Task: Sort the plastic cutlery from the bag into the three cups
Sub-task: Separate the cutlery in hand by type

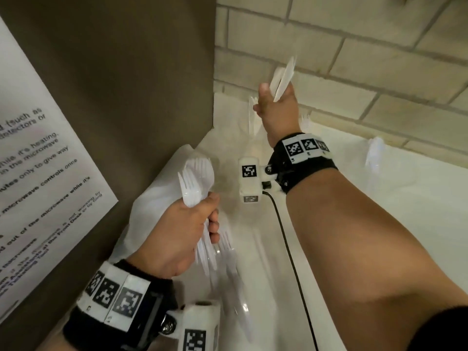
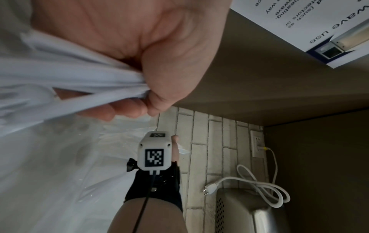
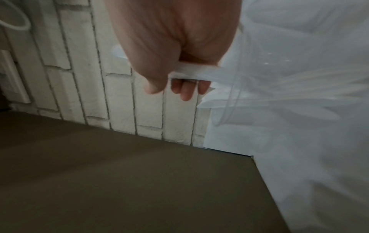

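Note:
My left hand point(image 1: 200, 224) grips a bundle of white plastic forks point(image 1: 196, 181), tines up, near the brown side panel. Their handles point(image 2: 69, 75) fan out of the fist in the left wrist view. Below that hand stands a clear cup point(image 1: 233, 279) with forks in it. Farther back, my right hand point(image 1: 269, 100) holds a few white knives point(image 1: 283, 74) raised in front of the brick wall, over a second clear cup point(image 1: 253, 127) holding cutlery. In the right wrist view the knife handles point(image 3: 191, 71) sit in the fist beside that cup's rim point(image 3: 233, 97). A third clear cup point(image 1: 376, 154) stands far right.
The cups stand on a white counter point(image 1: 379, 224). A brown panel point(image 1: 126, 84) with a printed notice point(image 1: 33, 160) closes the left side, and a brick wall point(image 1: 354, 46) the back. A white sheet or bag point(image 1: 154, 198) leans on the panel. A microwave point(image 2: 249, 212) and cord point(image 2: 259, 186) sit beyond.

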### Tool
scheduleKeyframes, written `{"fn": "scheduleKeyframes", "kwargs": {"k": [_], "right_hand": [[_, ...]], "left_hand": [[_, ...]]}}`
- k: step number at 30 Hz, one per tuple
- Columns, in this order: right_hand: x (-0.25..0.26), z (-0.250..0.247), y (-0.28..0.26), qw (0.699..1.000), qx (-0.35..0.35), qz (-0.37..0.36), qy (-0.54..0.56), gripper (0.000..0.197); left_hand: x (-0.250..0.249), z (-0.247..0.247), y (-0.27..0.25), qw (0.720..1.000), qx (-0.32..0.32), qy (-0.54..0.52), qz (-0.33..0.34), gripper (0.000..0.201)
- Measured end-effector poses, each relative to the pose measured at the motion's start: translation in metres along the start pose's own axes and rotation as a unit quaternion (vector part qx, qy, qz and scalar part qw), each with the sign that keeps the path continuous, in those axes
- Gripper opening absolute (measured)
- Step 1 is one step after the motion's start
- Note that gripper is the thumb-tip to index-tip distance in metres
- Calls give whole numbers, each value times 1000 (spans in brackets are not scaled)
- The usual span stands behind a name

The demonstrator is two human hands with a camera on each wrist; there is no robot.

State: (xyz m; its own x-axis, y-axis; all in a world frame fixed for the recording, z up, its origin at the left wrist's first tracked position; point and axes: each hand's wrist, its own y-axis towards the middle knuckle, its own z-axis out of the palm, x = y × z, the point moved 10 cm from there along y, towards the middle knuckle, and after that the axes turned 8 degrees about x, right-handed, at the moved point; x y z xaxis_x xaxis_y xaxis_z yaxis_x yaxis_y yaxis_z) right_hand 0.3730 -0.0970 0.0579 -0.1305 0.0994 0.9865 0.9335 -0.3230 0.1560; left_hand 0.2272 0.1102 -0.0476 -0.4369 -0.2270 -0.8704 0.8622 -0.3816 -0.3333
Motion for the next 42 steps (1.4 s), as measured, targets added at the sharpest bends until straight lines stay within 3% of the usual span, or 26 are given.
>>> {"fn": "scheduleKeyframes", "kwargs": {"k": [5, 9, 12, 16, 20, 25, 28, 33, 36, 38, 42], "right_hand": [[-20, -8, -3, 996, -6, 77, -52, 53], [-3, -12, -9, 996, -3, 50, -76, 60], [22, -17, -22, 994, -2, 7, -111, 54], [46, -18, -61, 995, 42, -31, -81, 32], [42, -10, -118, 984, 163, 13, -70, 14], [21, -18, -175, 963, 242, 81, -88, 20], [16, -33, -186, 977, 191, 79, -51, 10], [14, -60, -193, 996, 60, 72, 0, 15], [32, -75, -196, 997, -6, 33, 63, 11], [43, -76, -196, 999, 10, 19, 29, 2], [46, -58, -199, 983, 126, 15, -130, 31]], "left_hand": [[0, 0, 0, 1000, -4, 3, 5, 14], [0, 8, -1, 1000, 4, 1, 11, 15], [-1, 15, -3, 1000, 20, -2, 17, 16], [-2, 34, -6, 996, 84, -13, 12, 16], [-1, 59, -13, 984, 172, -34, -4, 17], [10, 86, -27, 967, 251, -34, -33, 24], [17, 97, -33, 963, 263, -19, -47, 27], [26, 103, -36, 963, 264, 19, -57, 39], [31, 100, -35, 965, 250, 56, -61, 34], [32, 98, -33, 965, 242, 89, -53, 26], [27, 102, -33, 963, 249, 94, -38, 27]]}}
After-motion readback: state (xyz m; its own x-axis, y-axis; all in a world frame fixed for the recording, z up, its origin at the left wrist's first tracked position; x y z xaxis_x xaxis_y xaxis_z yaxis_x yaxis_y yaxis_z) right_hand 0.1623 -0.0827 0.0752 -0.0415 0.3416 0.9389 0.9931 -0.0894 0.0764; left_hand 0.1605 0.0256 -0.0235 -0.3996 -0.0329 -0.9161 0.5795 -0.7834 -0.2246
